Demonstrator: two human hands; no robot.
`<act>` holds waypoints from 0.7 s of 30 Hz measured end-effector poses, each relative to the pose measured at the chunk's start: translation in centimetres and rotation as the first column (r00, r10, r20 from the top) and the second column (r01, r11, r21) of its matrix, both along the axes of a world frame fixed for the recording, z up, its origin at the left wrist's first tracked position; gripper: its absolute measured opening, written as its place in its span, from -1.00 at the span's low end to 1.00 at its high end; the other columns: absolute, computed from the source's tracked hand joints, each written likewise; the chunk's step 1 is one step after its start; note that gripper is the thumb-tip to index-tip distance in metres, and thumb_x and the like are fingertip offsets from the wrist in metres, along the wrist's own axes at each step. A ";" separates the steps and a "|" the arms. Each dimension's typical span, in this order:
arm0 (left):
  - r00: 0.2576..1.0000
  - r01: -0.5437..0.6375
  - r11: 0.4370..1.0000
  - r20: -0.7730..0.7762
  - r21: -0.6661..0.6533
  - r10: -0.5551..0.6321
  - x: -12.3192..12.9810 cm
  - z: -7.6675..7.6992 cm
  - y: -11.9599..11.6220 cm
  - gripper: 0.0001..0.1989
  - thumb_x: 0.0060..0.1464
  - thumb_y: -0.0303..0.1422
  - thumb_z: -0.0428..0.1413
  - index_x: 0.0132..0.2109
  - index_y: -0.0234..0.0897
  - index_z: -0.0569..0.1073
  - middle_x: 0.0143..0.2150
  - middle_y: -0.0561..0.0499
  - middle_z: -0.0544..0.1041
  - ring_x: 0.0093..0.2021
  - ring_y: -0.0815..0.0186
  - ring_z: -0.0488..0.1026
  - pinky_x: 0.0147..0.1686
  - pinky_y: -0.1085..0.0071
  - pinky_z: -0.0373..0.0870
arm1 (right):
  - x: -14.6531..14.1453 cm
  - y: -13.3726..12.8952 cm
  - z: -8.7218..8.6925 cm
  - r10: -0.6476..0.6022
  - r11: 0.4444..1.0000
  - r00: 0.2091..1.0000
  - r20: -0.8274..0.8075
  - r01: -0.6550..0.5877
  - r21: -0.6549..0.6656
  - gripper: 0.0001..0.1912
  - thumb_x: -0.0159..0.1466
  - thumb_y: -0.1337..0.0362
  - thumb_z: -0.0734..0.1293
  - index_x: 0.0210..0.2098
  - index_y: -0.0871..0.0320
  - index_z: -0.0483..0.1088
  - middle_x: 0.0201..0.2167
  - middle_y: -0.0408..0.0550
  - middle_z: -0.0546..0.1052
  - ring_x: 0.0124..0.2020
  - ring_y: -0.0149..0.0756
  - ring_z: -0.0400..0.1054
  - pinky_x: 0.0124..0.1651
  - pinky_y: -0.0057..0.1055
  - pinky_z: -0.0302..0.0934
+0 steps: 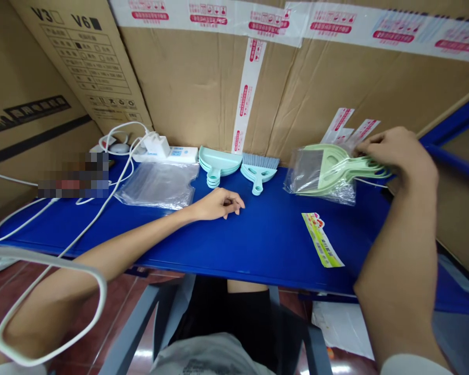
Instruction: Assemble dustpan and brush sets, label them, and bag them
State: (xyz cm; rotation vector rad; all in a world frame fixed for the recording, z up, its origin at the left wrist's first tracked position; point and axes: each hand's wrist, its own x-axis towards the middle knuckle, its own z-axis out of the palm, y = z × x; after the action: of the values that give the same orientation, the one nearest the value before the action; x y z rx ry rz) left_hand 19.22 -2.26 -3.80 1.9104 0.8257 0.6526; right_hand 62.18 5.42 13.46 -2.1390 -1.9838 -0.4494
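My left hand [221, 203] rests on the blue table, fingers loosely curled and a little apart, with nothing in them. Just beyond it are a stack of light-blue dustpans [219, 159] and light-blue hand brushes [259, 169] with grey bristles, handles toward me. At the right, my right hand [398, 153] is closed over a light-green dustpan [332, 166] in a clear plastic bag, among a small pile of bagged green pieces. Its fingertips are at the bag's upper edge near the handles; the palm side is hidden.
Clear plastic bags [160, 185] lie flat at the left, before a white power strip [185, 154] with a plugged-in adapter. White cables [97, 219] loop over the left side. A yellow-green printed card [322, 240] lies front right. Cardboard boxes [203, 78] wall the back.
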 end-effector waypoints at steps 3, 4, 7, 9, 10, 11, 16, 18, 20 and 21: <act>1.000 -0.002 1.000 0.000 0.004 0.002 0.0 0.0 0.0 -0.76 0.30 -0.32 0.17 -0.04 -0.40 0.64 -0.25 -0.10 0.68 -0.47 0.42 0.50 -0.49 0.53 0.50 | -1.0 -1.1 0.6 -0.077 0.997 0.996 -0.040 0.077 0.004 -0.67 0.43 0.21 0.34 -0.11 0.30 0.70 -0.12 0.30 0.70 0.00 -0.01 0.53 0.07 -0.15 0.30; 1.000 -0.002 1.000 0.001 0.007 0.002 0.0 0.1 -0.1 -0.76 0.30 -0.33 0.17 -0.04 -0.40 0.64 -0.25 -0.10 0.68 -0.47 0.42 0.50 -0.49 0.53 0.50 | -1.5 -1.5 0.8 -0.082 0.997 0.996 -0.021 0.082 0.014 -0.67 0.44 0.22 0.33 -0.08 0.30 0.69 -0.07 0.33 0.70 0.05 0.03 0.53 0.09 -0.13 0.30; 1.000 0.004 1.000 -0.002 0.007 -0.004 0.0 0.2 -0.1 -0.76 0.30 -0.33 0.17 -0.04 -0.40 0.64 -0.25 -0.10 0.68 -0.47 0.42 0.50 -0.49 0.53 0.50 | -2.7 -2.4 1.2 -0.094 0.992 0.994 0.052 0.090 0.083 -0.61 0.46 0.17 0.31 0.05 0.28 0.66 0.06 0.41 0.66 0.18 0.19 0.49 0.08 -0.06 0.31; 1.000 0.002 1.000 -0.007 0.007 -0.002 0.1 0.3 -0.1 -0.76 0.31 -0.33 0.17 -0.04 -0.40 0.64 -0.25 -0.10 0.68 -0.46 0.41 0.51 -0.49 0.53 0.50 | -3.4 -2.7 1.3 -0.104 0.988 0.990 0.093 0.092 0.123 -0.55 0.50 0.11 0.27 0.14 0.27 0.62 0.10 0.46 0.63 0.20 0.28 0.46 0.05 -0.01 0.30; 1.000 0.000 1.000 -0.011 0.008 0.000 0.1 0.3 -0.2 -0.76 0.31 -0.32 0.18 -0.03 -0.40 0.64 -0.25 -0.10 0.68 -0.45 0.40 0.51 -0.49 0.53 0.50 | -3.6 -2.7 1.3 -0.104 0.988 0.988 0.114 0.088 0.130 -0.53 0.51 0.09 0.24 0.16 0.26 0.61 0.10 0.47 0.62 0.19 0.30 0.47 0.04 0.00 0.29; 1.000 0.000 1.000 -0.016 0.011 0.000 0.1 0.3 -0.2 -0.76 0.31 -0.32 0.18 -0.03 -0.39 0.64 -0.25 -0.11 0.68 -0.45 0.40 0.52 -0.49 0.53 0.50 | -3.8 -2.7 1.2 -0.099 0.988 0.986 0.136 0.082 0.128 -0.52 0.53 0.08 0.22 0.17 0.25 0.60 0.10 0.47 0.61 0.16 0.29 0.48 0.02 0.00 0.29; 0.999 -0.003 1.000 -0.042 0.029 0.004 0.1 0.4 -0.3 -0.76 0.32 -0.34 0.16 -0.02 -0.40 0.64 -0.24 -0.10 0.69 -0.48 0.42 0.51 -0.49 0.53 0.49 | -4.4 -2.3 0.5 -0.001 0.997 0.975 0.223 -0.015 0.071 -0.54 0.55 0.12 0.16 0.14 0.22 0.58 0.10 0.39 0.62 0.00 0.17 0.49 -0.07 -0.08 0.23; 0.999 -0.008 0.999 -0.043 0.033 0.009 0.2 0.4 -0.3 -0.76 0.32 -0.35 0.15 -0.02 -0.40 0.63 -0.24 -0.11 0.69 -0.46 0.41 0.52 -0.49 0.53 0.49 | -4.8 -2.3 0.3 0.066 0.995 0.968 0.243 -0.082 0.056 -0.55 0.55 0.14 0.15 0.13 0.22 0.57 0.09 0.34 0.63 -0.03 0.11 0.47 -0.09 -0.12 0.18; 0.999 -0.012 0.999 -0.045 0.035 0.013 0.2 0.4 -0.3 -0.77 0.32 -0.36 0.14 -0.02 -0.40 0.63 -0.24 -0.11 0.68 -0.46 0.40 0.53 -0.49 0.53 0.49 | -5.5 -2.3 0.1 0.125 0.989 0.959 0.253 -0.142 0.050 -0.57 0.55 0.14 0.16 0.12 0.21 0.57 0.07 0.30 0.64 -0.05 0.06 0.46 -0.10 -0.16 0.15; 0.999 -0.011 0.999 -0.049 0.036 0.013 0.2 0.4 -0.3 -0.76 0.32 -0.37 0.13 -0.02 -0.40 0.63 -0.24 -0.11 0.68 -0.46 0.40 0.52 -0.49 0.53 0.49 | -5.8 -2.3 0.0 0.150 0.985 0.954 0.259 -0.168 0.049 -0.57 0.55 0.15 0.16 0.10 0.21 0.58 0.07 0.29 0.64 -0.05 0.04 0.45 -0.11 -0.18 0.13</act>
State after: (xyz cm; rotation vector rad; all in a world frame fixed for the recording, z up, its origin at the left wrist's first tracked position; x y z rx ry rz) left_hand 19.39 -2.61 -3.42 1.9622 0.8626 0.6339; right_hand 56.34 3.09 13.48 -1.9419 -2.2159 -0.7884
